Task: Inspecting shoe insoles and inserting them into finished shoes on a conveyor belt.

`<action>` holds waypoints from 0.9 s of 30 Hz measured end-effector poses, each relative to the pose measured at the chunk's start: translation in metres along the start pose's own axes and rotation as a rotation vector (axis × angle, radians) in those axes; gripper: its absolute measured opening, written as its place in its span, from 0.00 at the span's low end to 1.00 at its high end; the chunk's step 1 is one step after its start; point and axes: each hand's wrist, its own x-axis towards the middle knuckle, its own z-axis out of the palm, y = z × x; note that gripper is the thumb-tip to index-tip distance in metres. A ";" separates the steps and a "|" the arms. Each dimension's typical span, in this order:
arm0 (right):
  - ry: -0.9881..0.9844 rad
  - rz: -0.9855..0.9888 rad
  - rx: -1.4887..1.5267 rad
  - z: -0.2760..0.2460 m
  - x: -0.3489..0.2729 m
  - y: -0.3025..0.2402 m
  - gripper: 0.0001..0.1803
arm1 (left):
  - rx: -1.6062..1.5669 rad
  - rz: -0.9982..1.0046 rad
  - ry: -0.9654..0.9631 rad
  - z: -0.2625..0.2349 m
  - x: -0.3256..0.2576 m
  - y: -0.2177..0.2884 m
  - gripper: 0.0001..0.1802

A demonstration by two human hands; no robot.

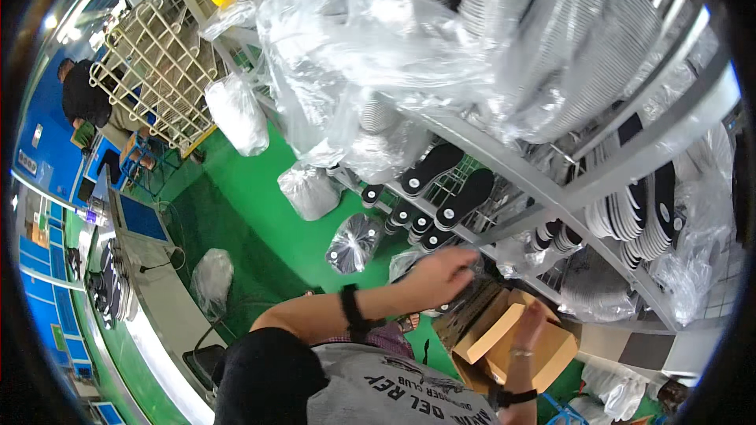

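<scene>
My left hand reaches out beside the lower edge of a metal rack, its fingers curled; anything in them is hidden. My right hand is over an open cardboard box, near its raised flap. Its fingers are smeared, so I cannot make out whether it grips the cardboard. Just beyond my left hand, black insoles with round white stickers lie on the lower shelf. More insoles stand in stacks at the right. A clear bag of dark insoles is on the floor.
Plastic-wrapped stacks fill the upper shelf. Wrapped bundles rest on the green floor. On the left runs a long workbench with dark insoles. A cream wire cage and another person are farther off.
</scene>
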 end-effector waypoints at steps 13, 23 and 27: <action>-0.773 0.206 -1.633 0.231 -0.219 0.208 0.07 | 0.390 0.395 0.811 -0.399 -0.168 -0.041 0.17; -0.752 0.522 -1.623 0.417 -0.199 0.283 0.13 | 0.195 0.281 0.844 -0.525 -0.228 -0.137 0.15; -0.737 0.548 -1.632 0.425 -0.186 0.321 0.12 | 0.183 0.201 0.931 -0.550 -0.237 -0.166 0.14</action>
